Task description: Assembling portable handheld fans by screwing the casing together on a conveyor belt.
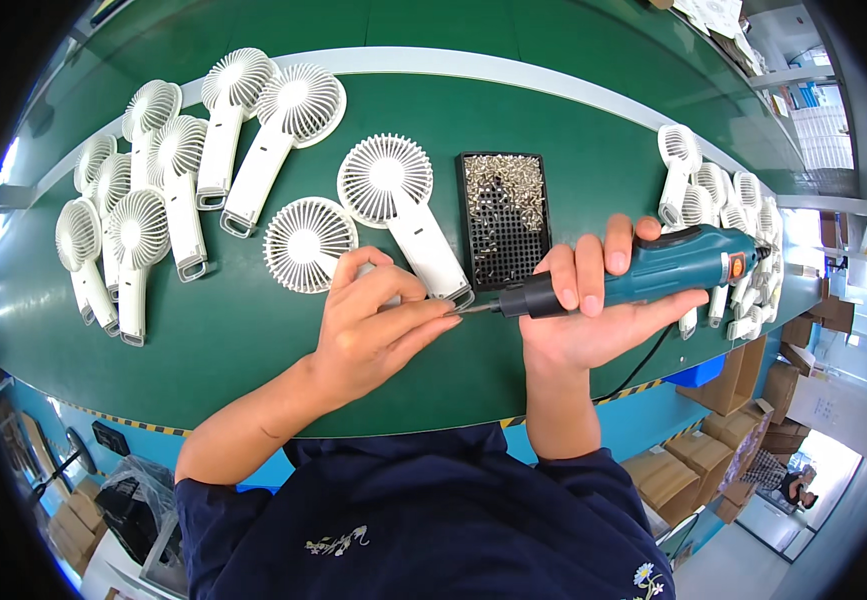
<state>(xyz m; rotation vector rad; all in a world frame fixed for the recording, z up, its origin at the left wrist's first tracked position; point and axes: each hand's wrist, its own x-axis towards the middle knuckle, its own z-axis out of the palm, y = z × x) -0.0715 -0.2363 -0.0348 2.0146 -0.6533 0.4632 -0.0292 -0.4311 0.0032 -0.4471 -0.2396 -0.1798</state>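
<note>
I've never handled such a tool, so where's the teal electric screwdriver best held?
Probably by its thick teal body, from the near side, palm underneath, as the right hand does: fingers can wrap that rounded shape. The thin bit points left, toward the left hand, so avoid that end.

The driver (675, 265) is teal with a black nose, held sideways, its thin bit (477, 308) pointing left. Near the bit, a white fan (411, 222) lies slantwise, ribbed round head uppermost, handle angling rightward. Beside it another white fan (301, 245) lies, handle mostly hidden.
</note>
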